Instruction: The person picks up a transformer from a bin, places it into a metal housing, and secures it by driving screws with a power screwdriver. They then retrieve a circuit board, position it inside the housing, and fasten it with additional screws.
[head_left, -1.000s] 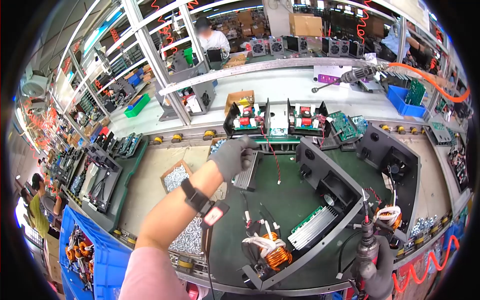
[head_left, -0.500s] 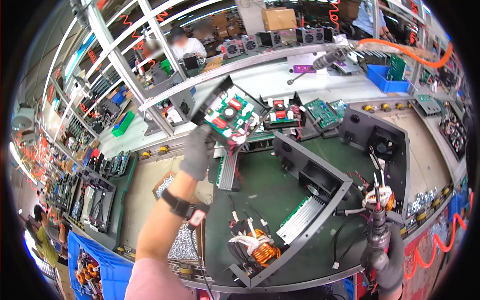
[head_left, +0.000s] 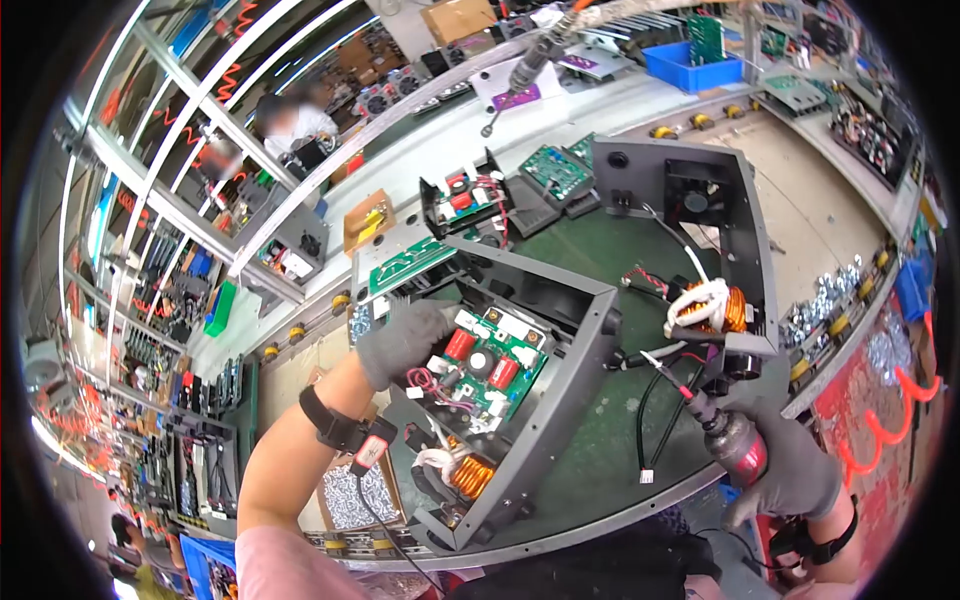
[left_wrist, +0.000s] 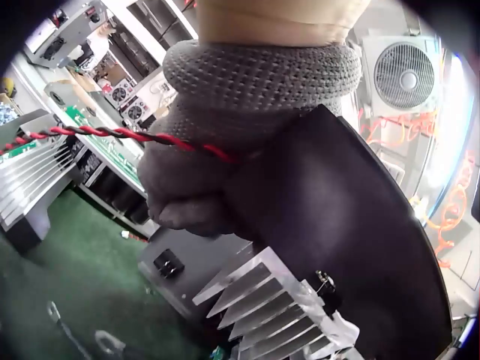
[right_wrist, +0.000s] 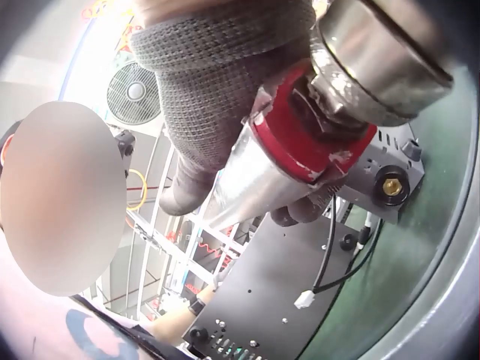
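In the head view my gloved left hand (head_left: 405, 345) grips the edge of a circuit board module (head_left: 500, 375), a green board with red parts in a black bracket. The module sits tilted inside the near grey metal case (head_left: 560, 400), above a copper coil (head_left: 472, 476). In the left wrist view the fingers curl at the bracket's dark panel (left_wrist: 322, 202), with heat sink fins (left_wrist: 255, 307) below and a twisted red-black wire (left_wrist: 97, 133) across. My gloved right hand (head_left: 795, 465) holds a power screwdriver (head_left: 735, 445), bit pointing up-left, beside the case.
A second grey case (head_left: 750, 215) with a copper coil stands to the right. Behind are another board module (head_left: 465, 195) and green circuit boards (head_left: 555, 172). A box of screws (head_left: 355, 495) lies at the left, loose screws (head_left: 825, 300) at the right. Another screwdriver (head_left: 540, 60) hangs overhead.
My left hand took the board module from the back row, lifted it and brought it forward into the near case. My right hand stays on the screwdriver, whose bit now tilts left. The view has turned.
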